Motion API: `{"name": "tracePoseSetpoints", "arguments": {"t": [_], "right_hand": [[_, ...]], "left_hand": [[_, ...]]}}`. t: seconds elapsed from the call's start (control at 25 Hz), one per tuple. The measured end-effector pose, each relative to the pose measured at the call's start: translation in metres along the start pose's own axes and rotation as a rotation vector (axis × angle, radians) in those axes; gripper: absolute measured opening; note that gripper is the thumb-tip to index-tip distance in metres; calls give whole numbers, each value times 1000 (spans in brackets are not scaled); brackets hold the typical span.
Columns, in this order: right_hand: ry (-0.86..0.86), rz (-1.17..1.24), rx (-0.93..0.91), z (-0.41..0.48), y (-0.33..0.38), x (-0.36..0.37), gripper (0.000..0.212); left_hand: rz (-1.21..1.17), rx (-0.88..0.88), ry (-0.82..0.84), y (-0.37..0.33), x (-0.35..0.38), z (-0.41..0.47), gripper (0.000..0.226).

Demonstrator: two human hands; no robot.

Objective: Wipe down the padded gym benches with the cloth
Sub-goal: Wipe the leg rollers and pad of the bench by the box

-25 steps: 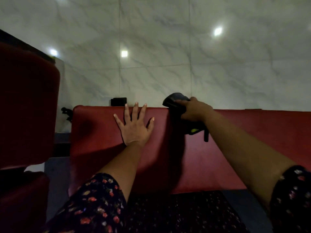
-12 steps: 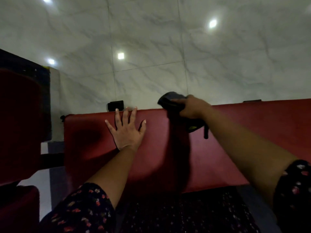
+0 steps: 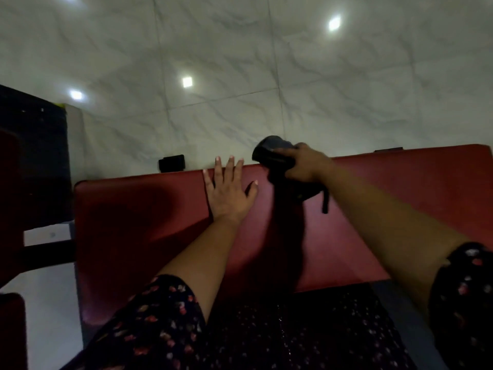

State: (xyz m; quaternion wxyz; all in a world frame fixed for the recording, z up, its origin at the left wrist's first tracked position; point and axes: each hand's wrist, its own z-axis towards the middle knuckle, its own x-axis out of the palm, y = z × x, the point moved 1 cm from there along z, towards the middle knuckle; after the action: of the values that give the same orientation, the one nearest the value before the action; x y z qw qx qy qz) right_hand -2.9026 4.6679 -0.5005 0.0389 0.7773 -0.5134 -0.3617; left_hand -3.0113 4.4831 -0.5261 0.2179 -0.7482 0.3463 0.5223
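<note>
A long red padded bench (image 3: 386, 209) runs across the middle of the head view. My left hand (image 3: 228, 192) lies flat on its pad with fingers spread, fingertips reaching the far edge. To its right, my right hand (image 3: 306, 165) grips a bunched dark cloth (image 3: 272, 153) at the bench's far edge. Part of the cloth hangs below the hand onto the pad, with a dark strap dangling.
Glossy white marble floor tiles (image 3: 293, 76) lie beyond the bench. A small black block (image 3: 172, 163) sits on the floor behind the far edge. Another red pad (image 3: 10, 182) and dark equipment (image 3: 34, 156) stand at the left. My floral dark clothing fills the bottom.
Both hands have stayed near the bench's far edge; the left hand's fingertips have slid up to that edge. The view has shifted, showing more of the bench's left end and the floor.
</note>
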Motion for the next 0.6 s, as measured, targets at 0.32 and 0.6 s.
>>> {"name": "tracePoseSetpoints", "arguments": {"t": [0.32, 0.6], "right_hand": [[-10, -299, 250, -7, -76, -22, 64], [-41, -179, 322, -18, -182, -54, 61]], "left_hand": [[-16, -129, 52, -75, 14, -5, 82], [124, 158, 202, -147, 21, 5, 89]]}}
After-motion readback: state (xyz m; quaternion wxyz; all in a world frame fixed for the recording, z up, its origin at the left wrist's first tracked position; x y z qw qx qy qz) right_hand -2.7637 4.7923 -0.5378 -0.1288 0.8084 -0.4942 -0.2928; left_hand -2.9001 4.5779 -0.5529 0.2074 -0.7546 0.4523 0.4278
